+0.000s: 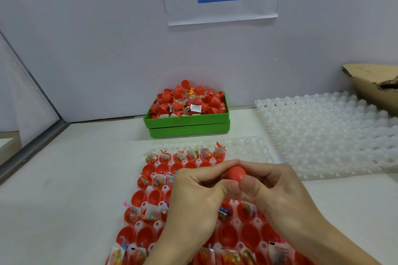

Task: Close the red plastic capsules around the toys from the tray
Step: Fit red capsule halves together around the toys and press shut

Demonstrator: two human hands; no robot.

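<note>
We hold the red capsule [235,173] between both hands above the middle of the white tray [247,148], its rounded end showing past our fingertips while the rest is hidden in the grip. Our left hand [193,191] curls round it from the left, forefinger stretched over its top, and our right hand [277,187] pinches it from the right with the thumb pressed against its lower side; the two thumbs touch just beneath it. Under our wrists the tray holds rows of open red capsule halves [148,197], some bare, some carrying small bagged toys [150,213] with coloured beads. Our hands cover much of the tray's centre. Further back on the tabletop [75,178] a green bin [187,123] is heaped with more red shells and packets, and a second white tray [327,127] lies to the right, beside torn cardboard [372,82]. The capsule looks smooth, glossy and plain red.
</note>
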